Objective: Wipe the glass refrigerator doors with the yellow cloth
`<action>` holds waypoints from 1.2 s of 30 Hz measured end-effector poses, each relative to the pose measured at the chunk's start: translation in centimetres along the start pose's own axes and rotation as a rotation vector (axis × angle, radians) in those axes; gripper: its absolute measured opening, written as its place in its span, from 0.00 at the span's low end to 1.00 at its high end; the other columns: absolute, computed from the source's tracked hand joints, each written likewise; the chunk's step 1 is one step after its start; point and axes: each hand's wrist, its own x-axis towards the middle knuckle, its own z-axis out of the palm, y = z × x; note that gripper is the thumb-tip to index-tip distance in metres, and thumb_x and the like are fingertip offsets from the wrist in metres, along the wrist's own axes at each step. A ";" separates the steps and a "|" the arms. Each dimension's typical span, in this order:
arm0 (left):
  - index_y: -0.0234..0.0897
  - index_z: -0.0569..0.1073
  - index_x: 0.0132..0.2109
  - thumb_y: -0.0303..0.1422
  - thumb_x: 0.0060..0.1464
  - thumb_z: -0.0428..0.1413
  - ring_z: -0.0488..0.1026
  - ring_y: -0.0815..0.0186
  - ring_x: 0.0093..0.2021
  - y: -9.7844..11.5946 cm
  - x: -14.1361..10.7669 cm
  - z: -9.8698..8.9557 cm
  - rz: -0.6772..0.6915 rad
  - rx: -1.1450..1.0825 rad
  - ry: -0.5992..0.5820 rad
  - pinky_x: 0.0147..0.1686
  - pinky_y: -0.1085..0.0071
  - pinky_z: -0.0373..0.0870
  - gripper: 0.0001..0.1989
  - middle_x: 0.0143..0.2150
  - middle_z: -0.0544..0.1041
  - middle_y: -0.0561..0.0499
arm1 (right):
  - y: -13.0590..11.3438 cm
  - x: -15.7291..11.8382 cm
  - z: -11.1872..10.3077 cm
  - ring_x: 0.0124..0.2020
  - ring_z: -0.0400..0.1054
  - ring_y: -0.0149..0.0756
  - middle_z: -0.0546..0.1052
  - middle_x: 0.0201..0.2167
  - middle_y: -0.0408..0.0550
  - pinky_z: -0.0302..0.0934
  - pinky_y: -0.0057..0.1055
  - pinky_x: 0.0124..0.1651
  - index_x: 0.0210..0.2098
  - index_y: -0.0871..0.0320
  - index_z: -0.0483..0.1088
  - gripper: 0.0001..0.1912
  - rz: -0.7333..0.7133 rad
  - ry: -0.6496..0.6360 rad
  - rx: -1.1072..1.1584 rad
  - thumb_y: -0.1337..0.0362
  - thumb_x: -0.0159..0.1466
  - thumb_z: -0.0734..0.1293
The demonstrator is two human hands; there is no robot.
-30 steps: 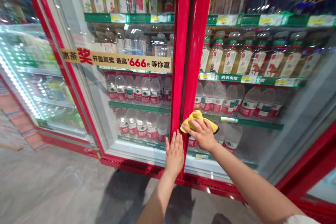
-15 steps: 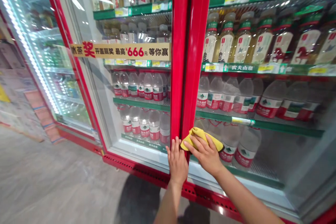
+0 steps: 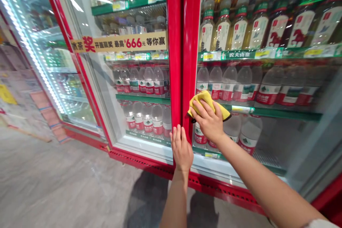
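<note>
The wiping looks under way, not done, since the yellow cloth [image 3: 205, 95] is right up against the right door [image 3: 190, 35], just right of the middle of the frame. I can't tell which bits of glass are clean and which are left, because shine hides a lot.

The right hand [image 3: 210, 124] has its fingers spread and a bit bent over the cloth, and it has hold of it. The left hand [image 3: 183, 151], low in the middle, is flat with straight fingers, holds nothing, and rests where the right door meets the left door [image 3: 175, 60].

There is one cloth and two hands. Two red-edged doors meet in the middle, and one gold strip [image 3: 120, 42] crosses the left one. At the upper right I count seven green-necked bottles [image 3: 240, 30] in front. The lowest row on the left shows five water bottles [image 3: 148, 119].
</note>
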 end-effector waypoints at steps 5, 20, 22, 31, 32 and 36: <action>0.37 0.44 0.76 0.22 0.65 0.42 0.46 0.54 0.76 1.3 0.6 0.8 -0.078 -0.006 0.101 0.72 0.44 0.53 0.35 0.76 0.53 0.37 | -0.7 -5.7 0.5 0.68 0.60 0.41 0.69 0.67 0.45 0.32 0.52 0.76 0.66 0.46 0.65 0.23 -0.134 -0.037 -0.001 0.61 0.72 0.63; 0.40 0.43 0.76 0.22 0.65 0.43 0.43 0.53 0.77 4.1 3.7 0.3 -0.052 -0.081 0.045 0.73 0.45 0.50 0.36 0.77 0.52 0.40 | 2.5 -5.9 -2.3 0.68 0.60 0.37 0.70 0.66 0.38 0.38 0.43 0.74 0.62 0.43 0.69 0.21 -0.154 -0.056 -0.057 0.65 0.73 0.61; 0.40 0.43 0.76 0.22 0.66 0.43 0.44 0.53 0.77 4.6 3.9 0.3 -0.053 -0.072 0.044 0.72 0.45 0.52 0.36 0.76 0.53 0.39 | 4.4 -6.1 -3.6 0.68 0.60 0.37 0.72 0.65 0.38 0.40 0.42 0.72 0.60 0.42 0.71 0.22 -0.074 -0.017 -0.068 0.69 0.72 0.59; 0.39 0.44 0.76 0.21 0.65 0.44 0.42 0.55 0.77 7.3 4.3 1.5 0.017 -0.130 0.011 0.73 0.47 0.48 0.37 0.77 0.52 0.40 | 4.5 -4.4 -3.8 0.70 0.56 0.39 0.69 0.67 0.45 0.37 0.46 0.73 0.63 0.47 0.69 0.22 0.045 0.073 -0.071 0.68 0.72 0.61; 0.39 0.44 0.76 0.21 0.64 0.44 0.42 0.55 0.77 7.5 4.3 1.7 0.022 -0.139 0.007 0.74 0.47 0.47 0.37 0.77 0.51 0.40 | 4.7 -5.7 -4.0 0.70 0.58 0.39 0.70 0.66 0.45 0.38 0.46 0.73 0.62 0.47 0.70 0.22 0.011 0.058 -0.061 0.68 0.71 0.61; 0.39 0.45 0.76 0.20 0.64 0.44 0.42 0.55 0.77 8.5 4.3 1.9 0.023 -0.157 -0.007 0.73 0.47 0.48 0.36 0.77 0.52 0.39 | 7.5 -9.0 -5.7 0.65 0.63 0.41 0.77 0.59 0.48 0.52 0.45 0.67 0.54 0.47 0.76 0.20 0.128 0.255 -0.065 0.73 0.68 0.64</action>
